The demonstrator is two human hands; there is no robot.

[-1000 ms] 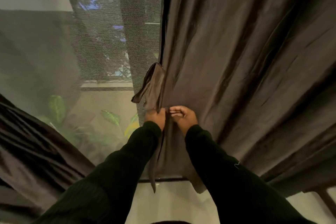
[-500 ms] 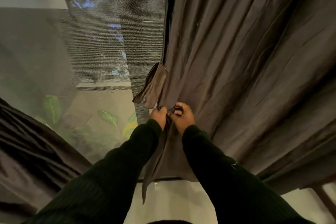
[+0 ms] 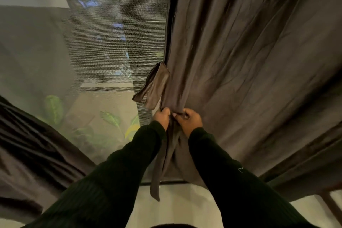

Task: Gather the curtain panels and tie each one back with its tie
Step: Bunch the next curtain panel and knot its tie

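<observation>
At curtain edge | left hand point(image 3: 161, 116) and right hand point(image 3: 188, 120) both pinch the tie point(image 3: 162, 155) | apparently cinching knot on right panel point(image 3: 249, 79)

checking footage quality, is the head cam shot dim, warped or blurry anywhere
Head view: dim, with both sleeves nearly black; wide-angle bending splays the curtain panel folds outward; hands and tie fairly sharp; leaves behind the mesh screen look hazy.

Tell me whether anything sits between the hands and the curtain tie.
Nothing visible does. The left hand and right hand already grip the gathered curtain at the knot, with the tie hanging straight below them and its folded end sticking up beside the left hand.
</observation>
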